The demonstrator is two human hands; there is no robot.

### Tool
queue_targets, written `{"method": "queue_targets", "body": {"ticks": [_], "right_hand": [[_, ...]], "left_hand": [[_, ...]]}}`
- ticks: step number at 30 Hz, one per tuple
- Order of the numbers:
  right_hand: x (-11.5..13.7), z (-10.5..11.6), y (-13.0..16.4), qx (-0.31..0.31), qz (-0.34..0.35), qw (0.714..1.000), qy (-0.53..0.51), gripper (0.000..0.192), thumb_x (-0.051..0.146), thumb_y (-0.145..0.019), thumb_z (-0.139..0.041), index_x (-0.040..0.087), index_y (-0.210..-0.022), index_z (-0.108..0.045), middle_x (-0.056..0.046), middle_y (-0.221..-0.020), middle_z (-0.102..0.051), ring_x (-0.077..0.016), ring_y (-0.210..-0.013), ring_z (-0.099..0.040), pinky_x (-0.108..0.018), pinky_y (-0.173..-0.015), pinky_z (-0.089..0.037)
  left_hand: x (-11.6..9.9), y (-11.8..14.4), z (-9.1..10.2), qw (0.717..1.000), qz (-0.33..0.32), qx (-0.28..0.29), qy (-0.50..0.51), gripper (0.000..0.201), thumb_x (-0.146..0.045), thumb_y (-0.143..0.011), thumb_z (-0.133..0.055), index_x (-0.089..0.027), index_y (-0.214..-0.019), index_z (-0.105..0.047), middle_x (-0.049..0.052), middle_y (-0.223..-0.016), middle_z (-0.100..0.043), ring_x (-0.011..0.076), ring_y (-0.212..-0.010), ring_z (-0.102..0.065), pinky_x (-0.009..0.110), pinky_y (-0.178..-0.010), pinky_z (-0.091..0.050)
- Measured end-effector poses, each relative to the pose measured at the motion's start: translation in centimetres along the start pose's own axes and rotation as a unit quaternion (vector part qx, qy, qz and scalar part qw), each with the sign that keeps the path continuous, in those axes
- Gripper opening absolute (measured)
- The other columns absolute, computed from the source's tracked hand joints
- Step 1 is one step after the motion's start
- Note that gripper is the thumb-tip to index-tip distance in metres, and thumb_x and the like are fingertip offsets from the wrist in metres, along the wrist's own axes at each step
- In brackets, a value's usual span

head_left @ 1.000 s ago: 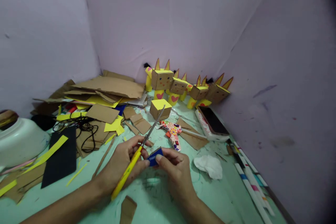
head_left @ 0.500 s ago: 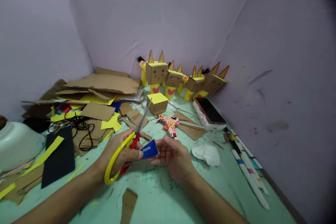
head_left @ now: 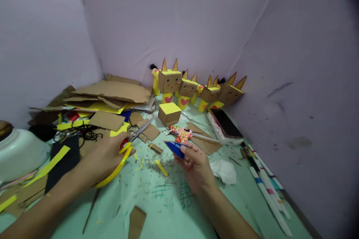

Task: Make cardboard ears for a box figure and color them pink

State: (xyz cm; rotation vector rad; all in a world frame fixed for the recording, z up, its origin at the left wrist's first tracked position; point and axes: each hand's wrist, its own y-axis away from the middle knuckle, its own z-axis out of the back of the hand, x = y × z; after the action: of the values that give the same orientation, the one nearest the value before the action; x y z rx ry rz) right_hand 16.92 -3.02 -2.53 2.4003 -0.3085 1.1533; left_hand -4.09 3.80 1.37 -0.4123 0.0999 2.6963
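Observation:
My left hand [head_left: 108, 157] is closed on a pair of scissors [head_left: 123, 158] with yellow and red handles, its blades pointing away to the upper right. Pinched in my right hand [head_left: 196, 160] is a small blue piece of card [head_left: 174, 148] with white print and a pointed left end. Beyond them stands a small cardboard box [head_left: 169, 114] with a yellow top. A hot glue gun [head_left: 181, 133] covered in a colourful pattern lies behind the blue card, its tip hidden from clear view. Yellow paper scraps [head_left: 161, 168] are scattered between my hands.
Several cardboard animal figures [head_left: 169, 82] with yellow horns line the back wall. Stacked cardboard [head_left: 112, 91] and black cord [head_left: 81, 132] lie at the left. A phone [head_left: 226, 123], crumpled tissue [head_left: 223, 171] and white markers [head_left: 269, 198] are on the right.
My hands have moved apart: the left has drawn back leftward with the scissors. The blue card has passed from my left fingers to my right hand, slightly up and to the right.

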Motion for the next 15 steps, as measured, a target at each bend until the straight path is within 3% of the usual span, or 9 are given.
{"method": "queue_targets", "body": {"ticks": [4, 7, 10, 13, 15], "right_hand": [[-0.1, -0.1, -0.1, -0.020, -0.001, 0.999, -0.026, 0.032, 0.025, -0.042, -0.084, 0.015, -0.068, -0.066, 0.000, -0.060, -0.069, -0.0108, -0.049, -0.060, -0.020, -0.046, -0.052], [-0.4, -0.1, 0.0, -0.033, 0.004, 0.999, -0.036, 0.035, 0.025, -0.041, -0.085, 0.015, -0.069, -0.066, 0.000, -0.060, -0.069, -0.0111, -0.050, -0.061, -0.021, -0.047, -0.053], [-0.7, -0.2, 0.4, -0.042, -0.003, 0.998, -0.042, 0.036, 0.024, -0.040, -0.086, 0.016, -0.069, -0.065, 0.000, -0.061, -0.070, -0.0110, -0.052, -0.062, -0.020, -0.049, -0.053], [-1.0, -0.5, 0.9, -0.042, -0.019, 0.998, -0.048, 0.036, 0.024, -0.041, -0.086, 0.016, -0.070, -0.066, 0.001, -0.062, -0.069, -0.0106, -0.053, -0.062, -0.019, -0.048, -0.052], [-1.3, -0.8, 1.3, -0.036, -0.029, 0.997, -0.059, 0.035, 0.025, -0.041, -0.087, 0.017, -0.069, -0.066, 0.002, -0.062, -0.069, -0.0108, -0.054, -0.063, -0.018, -0.047, -0.052]], "left_hand": [[1.6, 0.3, 0.5, 0.991, 0.013, 0.031, -0.133, 0.026, -0.031, -0.080, -0.040, -0.018, -0.090, -0.061, 0.012, -0.076, -0.067, 0.0315, -0.070, -0.062, 0.030, -0.052, -0.029], [2.4, 0.5, 0.7, 0.986, 0.028, 0.061, -0.153, 0.026, -0.030, -0.072, -0.051, -0.021, -0.092, -0.064, 0.015, -0.081, -0.070, 0.0354, -0.073, -0.063, 0.031, -0.051, -0.026], [2.2, 0.7, 1.2, 0.987, 0.040, 0.021, -0.155, 0.023, -0.033, -0.070, -0.055, -0.020, -0.084, -0.066, 0.013, -0.076, -0.069, 0.0328, -0.070, -0.061, 0.031, -0.052, -0.025], [-0.1, 0.7, 0.8, 0.995, 0.057, -0.079, -0.017, 0.031, -0.040, -0.079, -0.047, -0.018, -0.091, -0.065, 0.007, -0.072, -0.067, 0.0253, -0.068, -0.059, 0.031, -0.056, -0.032], [-2.5, 0.6, -0.3, 0.971, 0.069, -0.079, 0.215, 0.040, -0.045, -0.074, -0.053, -0.017, -0.101, -0.063, 0.005, -0.076, -0.066, 0.0200, -0.067, -0.059, 0.028, -0.057, -0.039]]}}
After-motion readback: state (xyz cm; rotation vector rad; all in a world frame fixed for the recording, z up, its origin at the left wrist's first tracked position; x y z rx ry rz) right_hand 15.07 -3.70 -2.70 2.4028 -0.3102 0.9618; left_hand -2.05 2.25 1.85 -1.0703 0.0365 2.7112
